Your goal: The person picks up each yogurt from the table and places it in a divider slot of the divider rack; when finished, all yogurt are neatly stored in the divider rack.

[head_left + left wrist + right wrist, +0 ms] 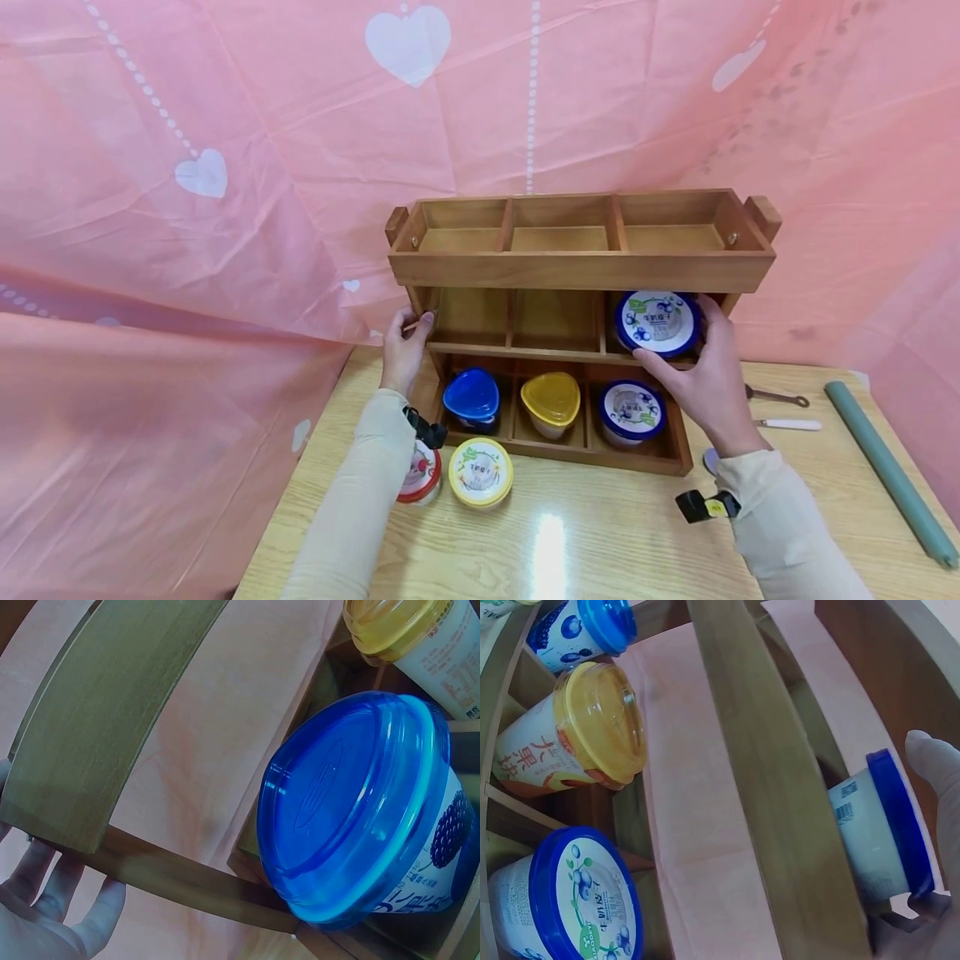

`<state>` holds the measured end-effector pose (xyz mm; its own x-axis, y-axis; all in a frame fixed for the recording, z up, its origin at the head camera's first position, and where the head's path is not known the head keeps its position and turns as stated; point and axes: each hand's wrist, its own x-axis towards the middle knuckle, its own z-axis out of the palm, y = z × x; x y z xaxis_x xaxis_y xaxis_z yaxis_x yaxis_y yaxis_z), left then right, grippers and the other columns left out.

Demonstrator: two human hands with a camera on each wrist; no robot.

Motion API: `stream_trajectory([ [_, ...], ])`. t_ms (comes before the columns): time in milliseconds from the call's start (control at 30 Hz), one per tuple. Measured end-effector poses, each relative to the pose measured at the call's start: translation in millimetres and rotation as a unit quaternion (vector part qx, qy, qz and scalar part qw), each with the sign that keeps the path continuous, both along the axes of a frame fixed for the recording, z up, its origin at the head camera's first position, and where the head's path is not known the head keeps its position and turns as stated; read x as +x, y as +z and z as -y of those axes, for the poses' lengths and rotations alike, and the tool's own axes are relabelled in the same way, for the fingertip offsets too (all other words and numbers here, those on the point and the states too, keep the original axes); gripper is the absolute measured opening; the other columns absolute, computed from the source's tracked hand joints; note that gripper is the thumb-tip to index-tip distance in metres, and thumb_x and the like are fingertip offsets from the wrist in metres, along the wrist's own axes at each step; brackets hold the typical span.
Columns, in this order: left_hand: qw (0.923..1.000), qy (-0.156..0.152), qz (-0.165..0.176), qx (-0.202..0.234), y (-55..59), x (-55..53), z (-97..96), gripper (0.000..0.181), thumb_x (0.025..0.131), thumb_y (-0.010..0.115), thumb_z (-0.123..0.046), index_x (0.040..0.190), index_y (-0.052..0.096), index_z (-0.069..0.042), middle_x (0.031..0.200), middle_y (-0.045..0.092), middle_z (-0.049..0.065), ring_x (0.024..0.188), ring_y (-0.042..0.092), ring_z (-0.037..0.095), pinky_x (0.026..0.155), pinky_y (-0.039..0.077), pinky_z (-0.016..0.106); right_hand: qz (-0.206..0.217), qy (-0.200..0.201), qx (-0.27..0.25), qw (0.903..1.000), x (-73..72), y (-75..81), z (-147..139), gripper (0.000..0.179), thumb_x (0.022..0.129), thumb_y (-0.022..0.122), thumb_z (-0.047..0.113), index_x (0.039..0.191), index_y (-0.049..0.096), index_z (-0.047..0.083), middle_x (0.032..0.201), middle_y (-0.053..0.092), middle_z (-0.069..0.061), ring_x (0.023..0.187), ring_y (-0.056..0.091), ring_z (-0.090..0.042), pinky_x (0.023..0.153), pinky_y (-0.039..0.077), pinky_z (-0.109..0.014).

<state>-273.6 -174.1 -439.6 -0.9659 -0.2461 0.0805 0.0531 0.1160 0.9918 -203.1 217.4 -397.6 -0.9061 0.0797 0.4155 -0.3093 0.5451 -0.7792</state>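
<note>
A three-tier wooden rack (pixel 581 271) with divided compartments stands against the pink cloth. My right hand (pixel 708 383) grips a round tub with a dark blue rim and blueberry lid (pixel 658 323), thumb and fingers on opposite sides. That tub sits at the right compartment of the middle tier; in the right wrist view its white side (pixel 870 832) shows above the tier's front board. My left hand (pixel 403 354) holds the rack's left side, fingers partly hidden behind the wood. On the bottom tier are a blue-lidded cup (pixel 471 394), a yellow-lidded cup (pixel 552 400) and another blueberry tub (pixel 632 412).
A yellow-rimmed tub (pixel 481 473) and a red-rimmed tub (pixel 422 473), partly behind my left wrist, stand before the rack. To the right lie a white-handled tool (pixel 791 424), a dark-handled tool (pixel 780 396) and a long green roll (pixel 888 471).
</note>
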Motion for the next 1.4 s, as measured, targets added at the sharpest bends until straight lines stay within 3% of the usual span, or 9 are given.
stream_trajectory([
  [100, 1.0, 0.002, 0.002, -0.002, -0.3, -0.2, -0.1, 0.036, 0.098, 0.06, -0.035, 0.126, 0.057, -0.013, 0.128, 0.056, 0.008, 0.121, 0.054, 0.025, 0.109, 0.044, 0.04, 0.012, -0.011, -0.004, 0.9999, 8.8, 2.8, 0, 0.098, 0.08, 0.083, 0.024, 0.155, 0.021, 0.031, 0.153, 0.035, -0.004, 0.135, 0.042, -0.032, 0.113, 0.038, -0.047],
  [267, 1.0, 0.003, 0.005, -0.001, 0.7, 0.3, 0.0, 0.035, 0.098, 0.06, -0.035, 0.126, 0.057, -0.014, 0.128, 0.056, 0.007, 0.121, 0.053, 0.025, 0.11, 0.044, 0.04, 0.019, -0.033, -0.013, 0.9992, 31.0, 7.4, 3, 0.1, 0.08, 0.083, 0.023, 0.157, 0.019, 0.022, 0.157, 0.027, -0.009, 0.14, 0.033, -0.035, 0.115, 0.03, -0.056],
  [367, 1.0, 0.002, 0.003, -0.001, 1.2, 0.5, -0.3, 0.036, 0.098, 0.06, -0.035, 0.126, 0.057, -0.013, 0.128, 0.056, 0.008, 0.122, 0.054, 0.025, 0.11, 0.044, 0.04, 0.006, -0.034, -0.012, 0.9993, 46.6, 8.3, 8, 0.102, 0.077, 0.085, 0.017, 0.157, 0.021, 0.021, 0.157, 0.029, -0.009, 0.141, 0.033, -0.034, 0.118, 0.03, -0.032],
  [467, 1.0, 0.002, 0.002, -0.004, 1.8, 0.6, -1.1, 0.035, 0.098, 0.06, -0.035, 0.126, 0.057, -0.013, 0.128, 0.056, 0.007, 0.121, 0.054, 0.025, 0.109, 0.044, 0.04, -0.018, -0.019, -0.005, 0.9996, 60.8, 5.6, 16, 0.105, 0.072, 0.087, 0.009, 0.156, 0.025, 0.018, 0.155, 0.032, -0.011, 0.139, 0.035, -0.034, 0.108, 0.03, -0.009],
  [600, 1.0, 0.004, -0.001, -0.005, 1.5, 0.5, -1.6, 0.034, 0.098, 0.059, -0.035, 0.125, 0.057, -0.013, 0.127, 0.056, 0.007, 0.12, 0.054, 0.025, 0.109, 0.044, 0.04, -0.045, 0.02, -0.001, 0.9988, 74.0, -3.7, 29, 0.108, 0.066, 0.089, 0.0, 0.154, 0.028, 0.012, 0.152, 0.035, -0.014, 0.137, 0.036, -0.018, 0.103, 0.029, -0.003],
  [767, 1.0, 0.004, -0.002, 0.005, 0.9, -0.8, -0.2, 0.034, 0.098, 0.06, -0.032, 0.125, 0.057, -0.011, 0.126, 0.056, 0.009, 0.119, 0.054, 0.025, 0.109, 0.044, 0.039, -0.016, 0.084, -0.035, 0.9957, 85.3, -28.1, 48, 0.105, 0.068, 0.087, -0.001, 0.154, 0.028, 0.014, 0.15, 0.037, -0.014, 0.134, 0.036, -0.002, 0.104, 0.032, -0.005],
  [967, 0.9998, -0.01, 0.008, 0.015, 20.4, 11.7, -5.0, 0.035, 0.1, 0.059, -0.024, 0.128, 0.055, -0.004, 0.13, 0.054, 0.016, 0.124, 0.051, 0.031, 0.112, 0.041, 0.043, 0.081, 0.118, -0.034, 0.9892, 100.0, -69.4, 69, 0.096, 0.078, 0.084, 0.017, 0.155, 0.026, 0.016, 0.152, 0.04, -0.011, 0.134, 0.043, -0.02, 0.102, 0.035, -0.008],
  [1133, 0.9998, -0.011, 0.013, 0.007, 34.2, 21.1, -9.3, 0.034, 0.1, 0.058, -0.021, 0.128, 0.055, -0.001, 0.129, 0.054, 0.017, 0.124, 0.052, 0.031, 0.111, 0.042, 0.042, 0.109, 0.153, -0.045, 0.9811, 110.5, -105.5, 84, 0.093, 0.078, 0.084, 0.022, 0.153, 0.029, 0.018, 0.149, 0.043, -0.011, 0.13, 0.046, -0.031, 0.101, 0.049, -0.027],
  [1400, 0.9999, 0.004, -0.007, 0.011, 1.0, 0.1, -0.2, 0.035, 0.097, 0.063, -0.033, 0.124, 0.059, -0.011, 0.126, 0.057, 0.01, 0.119, 0.054, 0.026, 0.109, 0.044, 0.04, 0.137, 0.19, -0.071, 0.9696, 118.0, -147.0, 99, 0.089, 0.077, 0.085, 0.019, 0.15, 0.034, 0.012, 0.145, 0.047, -0.017, 0.13, 0.046, -0.033, 0.099, 0.051, -0.038],
])
